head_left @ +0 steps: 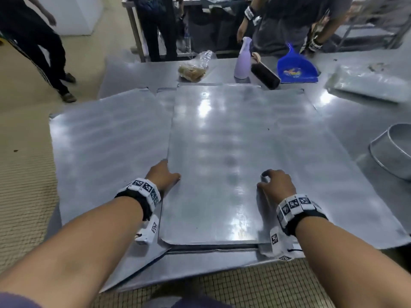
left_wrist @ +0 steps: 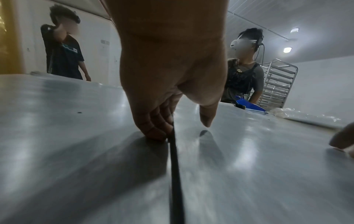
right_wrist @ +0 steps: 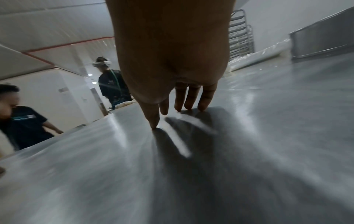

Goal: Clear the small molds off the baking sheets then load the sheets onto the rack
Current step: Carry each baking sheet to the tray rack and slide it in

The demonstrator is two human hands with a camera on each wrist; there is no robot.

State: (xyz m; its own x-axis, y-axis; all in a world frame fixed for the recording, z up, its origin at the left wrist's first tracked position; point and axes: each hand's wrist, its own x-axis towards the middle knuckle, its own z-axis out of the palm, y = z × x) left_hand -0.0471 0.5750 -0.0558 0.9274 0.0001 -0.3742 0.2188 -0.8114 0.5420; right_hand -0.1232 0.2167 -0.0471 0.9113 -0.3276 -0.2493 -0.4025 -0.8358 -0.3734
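Your left hand [head_left: 163, 174] grips the left edge of the top flat silver metal baking sheet [head_left: 222, 152], fingers curled under, thumb above. Your right hand [head_left: 275, 183] rests relaxed fingertips on its surface. It lies stacked on other sheets on the steel tabletop [head_left: 347, 121].

The metal bowl [head_left: 393, 150] runs off the head view's right edge. Bystanders at the top are cut at the chest. The left hand [head_left: 161, 174] hides its fingers past the top baking sheet [head_left: 222, 152] edge; both wrist views smear the surface [right_wrist: 268, 136].
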